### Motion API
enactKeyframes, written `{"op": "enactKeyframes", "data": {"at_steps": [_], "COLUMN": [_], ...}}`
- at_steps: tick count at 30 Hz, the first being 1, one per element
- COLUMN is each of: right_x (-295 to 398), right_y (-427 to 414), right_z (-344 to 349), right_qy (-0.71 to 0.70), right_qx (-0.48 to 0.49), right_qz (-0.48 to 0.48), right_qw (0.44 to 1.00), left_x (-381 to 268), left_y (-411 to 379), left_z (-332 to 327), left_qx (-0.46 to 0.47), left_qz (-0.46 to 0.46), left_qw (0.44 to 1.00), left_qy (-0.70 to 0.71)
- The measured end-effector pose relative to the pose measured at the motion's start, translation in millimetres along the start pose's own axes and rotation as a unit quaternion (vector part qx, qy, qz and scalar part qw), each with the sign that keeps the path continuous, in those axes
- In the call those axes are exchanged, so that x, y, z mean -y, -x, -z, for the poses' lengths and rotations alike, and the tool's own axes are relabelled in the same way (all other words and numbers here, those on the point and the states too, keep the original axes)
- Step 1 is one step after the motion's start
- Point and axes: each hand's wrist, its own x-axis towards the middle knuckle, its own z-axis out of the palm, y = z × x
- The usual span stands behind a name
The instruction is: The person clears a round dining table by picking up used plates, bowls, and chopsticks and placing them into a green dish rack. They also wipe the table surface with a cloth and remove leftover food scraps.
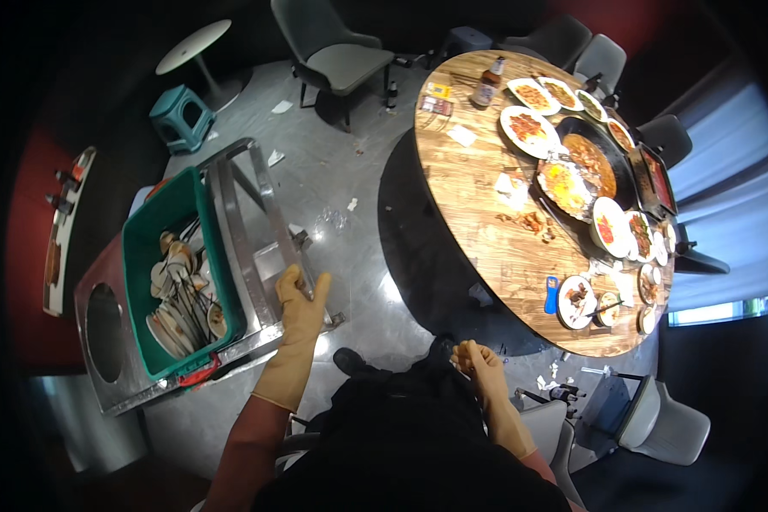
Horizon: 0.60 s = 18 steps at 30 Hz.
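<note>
My left hand, in a yellow rubber glove, is over the near end of a metal cart's side rail. Its thumb stands apart from the bent fingers; whether it touches the rail is unclear. Left of it, a green plastic bin on the steel cart holds stacked dirty plates, bowls and chopsticks. My right hand, gloved too, is curled closed in front of my body, with no object visible in it. It is below the near edge of a round wooden table.
Food dishes, a large pan, a beer bottle and food scraps lie on the table. Chairs stand around. Bottles and tissues litter the floor. A teal stool is beyond the cart.
</note>
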Motion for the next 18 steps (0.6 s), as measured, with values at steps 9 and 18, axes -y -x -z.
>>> {"op": "enactKeyframes", "data": {"at_steps": [9,18], "right_x": [42,104], "right_y": [-40,-72], "right_z": [124,180], "right_qy": [0.027,0.062], "right_qx": [0.035,0.014], "right_qz": [0.035,0.056], "right_qw": [0.998,0.996], "left_x": [-4,-35], "left_y": [10,46], "left_z": [-16,-32], "left_qx": [-0.038,-0.009], "left_qz": [-0.006,0.025], "left_qw": [0.997,0.991], "left_qy": [-0.067,-0.129]}}
